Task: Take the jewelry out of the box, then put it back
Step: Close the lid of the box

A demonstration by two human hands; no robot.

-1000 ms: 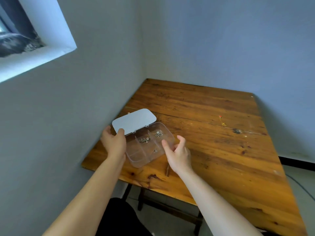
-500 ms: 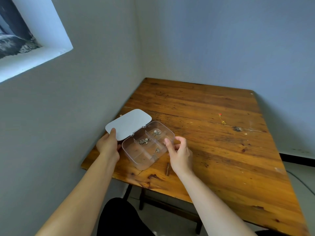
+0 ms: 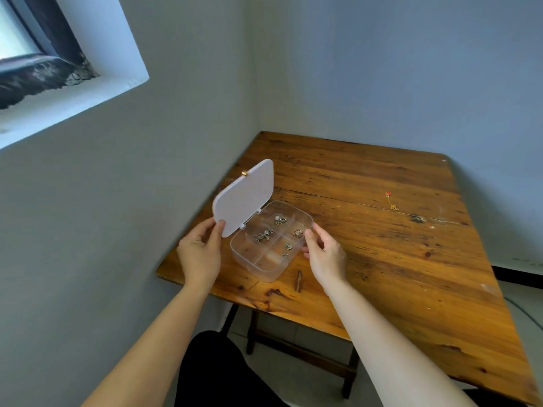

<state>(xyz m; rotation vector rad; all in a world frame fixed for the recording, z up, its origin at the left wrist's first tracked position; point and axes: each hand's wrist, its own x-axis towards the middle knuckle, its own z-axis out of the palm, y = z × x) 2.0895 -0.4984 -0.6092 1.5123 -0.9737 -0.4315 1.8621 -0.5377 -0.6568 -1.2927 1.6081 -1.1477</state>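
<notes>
The left hand [image 3: 201, 254] pinches the near corner of the white lid [image 3: 244, 198] between thumb and fingers, the thumb tip lying on the lid's inner face, and holds the lid raised at a steep tilt, leaning out to the left of its hinge. The right hand [image 3: 324, 254] grips the right wall of the clear plastic box [image 3: 266, 271], thumb at the rim and fingers curled against the outside; both hands are closed on the box's parts, neither one on any jewelry.

The box rests on the wooden table [image 3: 396, 259] near its left near corner, turned at an angle to the table edge. It is split into small compartments. Four of them each hold a small metal piece of jewelry [image 3: 264, 235]: two in the row next to the hinge and two in the row beside the right hand. The nearest compartments look bare, though the clear plastic makes that hard to judge. A small gold clasp [image 3: 244, 173] shows at the far edge of the lid.

Well apart from the box, on the far right part of the table, lies a thin gold chain with a red bead [image 3: 391, 201]. A short brown sliver [image 3: 299, 281] lies on the wood just near of the box, between the two wrists. The table stands in a corner of grey walls, and a window recess [image 3: 88, 69] is set in the left wall
</notes>
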